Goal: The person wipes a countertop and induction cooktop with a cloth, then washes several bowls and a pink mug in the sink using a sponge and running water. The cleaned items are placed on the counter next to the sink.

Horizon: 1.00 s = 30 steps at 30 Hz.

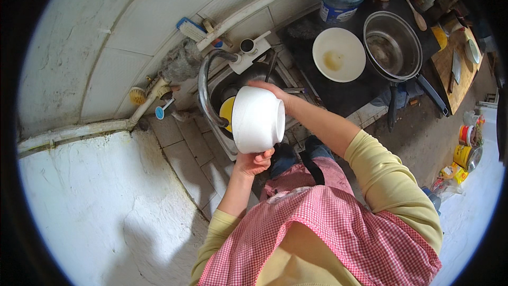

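Note:
Both my hands hold a large white bowl [258, 119], tipped on its side with its foot facing right, over the edge of a metal sink [228, 149]. My left hand [256, 162] grips the bowl from below in the picture. At its upper edge is my right hand [272, 91], with the fingers partly hidden behind it. The curved metal faucet [204, 83] arches close to the bowl's left side. Part of a yellow round object [227, 111] shows in the sink behind the bowl. Whether water runs cannot be seen.
Right of the sink, a dark counter holds a cream bowl [339, 55] with a brownish stain, a metal pot [393, 45] and a large plastic water bottle [343, 0]. Farther right, a knife [456, 67] lies on a wooden board [444, 63]. A brush [191, 29] rests by the wall pipe.

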Each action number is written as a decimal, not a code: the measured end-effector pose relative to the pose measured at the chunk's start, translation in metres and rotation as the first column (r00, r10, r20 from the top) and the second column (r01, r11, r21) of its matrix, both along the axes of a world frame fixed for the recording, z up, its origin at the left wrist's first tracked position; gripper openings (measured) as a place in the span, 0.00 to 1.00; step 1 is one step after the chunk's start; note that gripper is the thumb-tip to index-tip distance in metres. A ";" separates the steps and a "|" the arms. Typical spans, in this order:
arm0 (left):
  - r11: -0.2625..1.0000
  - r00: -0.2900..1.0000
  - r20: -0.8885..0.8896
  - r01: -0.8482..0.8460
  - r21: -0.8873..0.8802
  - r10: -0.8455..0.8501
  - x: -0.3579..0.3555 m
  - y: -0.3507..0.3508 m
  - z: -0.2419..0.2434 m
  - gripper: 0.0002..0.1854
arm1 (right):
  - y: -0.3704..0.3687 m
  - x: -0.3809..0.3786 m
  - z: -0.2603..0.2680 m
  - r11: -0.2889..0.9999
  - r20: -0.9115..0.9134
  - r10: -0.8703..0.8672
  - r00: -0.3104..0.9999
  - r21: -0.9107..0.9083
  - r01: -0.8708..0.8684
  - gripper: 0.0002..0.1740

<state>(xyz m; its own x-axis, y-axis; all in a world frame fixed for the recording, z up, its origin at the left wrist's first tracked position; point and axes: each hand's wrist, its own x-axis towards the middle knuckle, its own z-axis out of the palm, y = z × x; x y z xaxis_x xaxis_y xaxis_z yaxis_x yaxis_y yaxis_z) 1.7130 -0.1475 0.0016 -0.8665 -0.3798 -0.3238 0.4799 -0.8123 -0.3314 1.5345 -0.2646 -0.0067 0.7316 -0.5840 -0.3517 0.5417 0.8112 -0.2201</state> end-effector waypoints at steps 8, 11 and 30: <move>0.931 0.436 0.860 0.116 -0.345 0.265 0.001 0.000 0.030 0.31 | 0.021 0.008 -0.029 0.977 -0.114 -0.110 0.987 0.169 0.128 0.24; 0.844 0.286 0.805 -0.020 -0.537 0.519 0.016 -0.018 0.048 0.25 | 0.018 0.011 -0.038 0.979 -0.192 -0.118 0.974 0.141 0.146 0.27; 0.757 0.241 0.794 0.244 -0.606 0.558 0.007 -0.018 0.054 0.23 | 0.013 0.008 -0.022 0.994 -0.508 -0.105 0.855 -0.060 0.086 0.29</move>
